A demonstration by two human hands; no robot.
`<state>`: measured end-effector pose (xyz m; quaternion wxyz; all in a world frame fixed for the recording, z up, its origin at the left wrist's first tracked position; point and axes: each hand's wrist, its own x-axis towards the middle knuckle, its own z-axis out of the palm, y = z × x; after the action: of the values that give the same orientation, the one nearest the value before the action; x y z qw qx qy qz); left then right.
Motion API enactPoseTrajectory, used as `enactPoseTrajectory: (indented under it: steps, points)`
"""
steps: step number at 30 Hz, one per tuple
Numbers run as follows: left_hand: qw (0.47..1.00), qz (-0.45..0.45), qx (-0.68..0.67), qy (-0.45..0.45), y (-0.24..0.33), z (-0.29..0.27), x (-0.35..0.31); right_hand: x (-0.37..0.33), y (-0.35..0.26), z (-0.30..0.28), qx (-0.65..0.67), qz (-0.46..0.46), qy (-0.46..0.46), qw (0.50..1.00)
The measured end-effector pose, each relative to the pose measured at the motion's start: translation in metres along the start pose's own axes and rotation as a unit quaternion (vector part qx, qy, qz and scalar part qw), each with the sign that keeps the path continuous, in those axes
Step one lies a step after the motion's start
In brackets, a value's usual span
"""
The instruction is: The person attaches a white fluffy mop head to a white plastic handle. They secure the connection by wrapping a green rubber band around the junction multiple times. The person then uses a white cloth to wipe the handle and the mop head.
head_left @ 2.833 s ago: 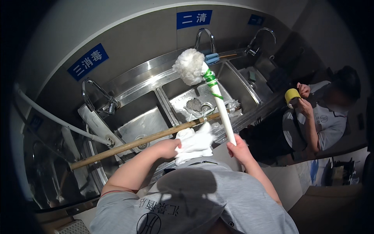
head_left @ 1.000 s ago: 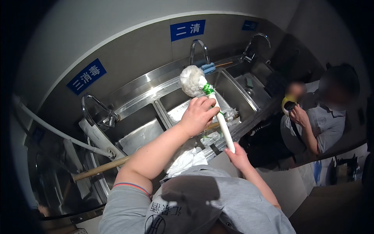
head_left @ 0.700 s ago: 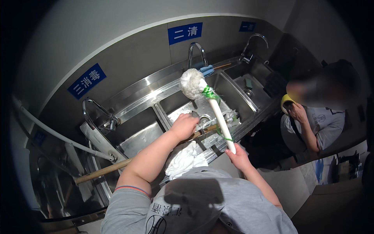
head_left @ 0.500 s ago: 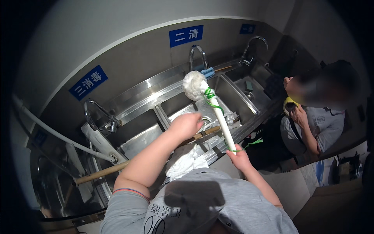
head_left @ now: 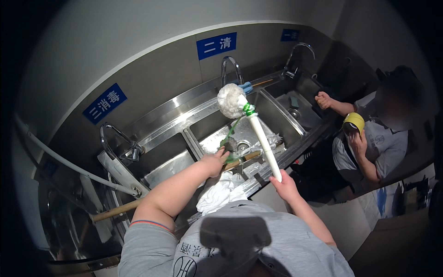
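Observation:
A white tube (head_left: 264, 145) slants over the sinks, with my right hand (head_left: 286, 185) closed around its lower end. A whitish fluffy ball (head_left: 230, 100) forms the tube's far end, and green ribbon (head_left: 249, 110) is wound round its neck. From that neck a loose green strand (head_left: 233, 127) runs down to the fingers of my left hand (head_left: 214, 163), which pinch it. The strand is somewhat blurred. Below the left hand, a wooden stick (head_left: 242, 160) lies across the sink, and a bundled white cloth (head_left: 220, 193) rests at the sink's front edge.
Stainless sinks (head_left: 196, 147) line the wall, with curved taps (head_left: 230, 69) behind them. A blue-headed tool (head_left: 247, 87) lies at the middle sink's back edge. At right, another person (head_left: 385, 143) holds a yellow roll (head_left: 354, 122). A white pipe (head_left: 74, 159) slopes at left.
My left hand has drawn the green strand off the tube, down and to the left. The strand no longer hangs by my right hand. The other person's hand has moved left, away from the roll.

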<state>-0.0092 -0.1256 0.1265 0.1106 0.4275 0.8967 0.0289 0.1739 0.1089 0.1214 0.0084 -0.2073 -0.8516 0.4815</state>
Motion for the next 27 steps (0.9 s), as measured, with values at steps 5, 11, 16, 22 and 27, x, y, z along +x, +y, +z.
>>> enactPoseTrajectory:
  steps: [5, 11, 16, 22, 27]
  points:
    - [0.839, 0.043, -0.382, -0.385, -0.043, -0.015, 0.016, 0.002, 0.009, 0.004, -0.017, -0.061, 0.033, 0.997]
    - [0.951, -0.152, -0.262, -0.052, -0.039, -0.108, 0.008, -0.005, -0.006, 0.001, -0.018, 0.008, -0.002, 1.0]
    - [0.838, -0.006, -0.542, -0.066, -0.02, -0.144, -0.005, -0.007, -0.006, 0.002, -0.031, -0.009, 0.028, 0.999]
    - [0.863, -0.374, -0.339, 0.014, -0.11, -0.056, 0.012, -0.01, -0.017, 0.002, -0.039, 0.001, 0.057, 0.998]
    - [0.932, -0.351, -0.091, -0.011, -0.06, -0.11, -0.01, -0.011, -0.017, -0.004, -0.053, 0.009, 0.064, 0.997]
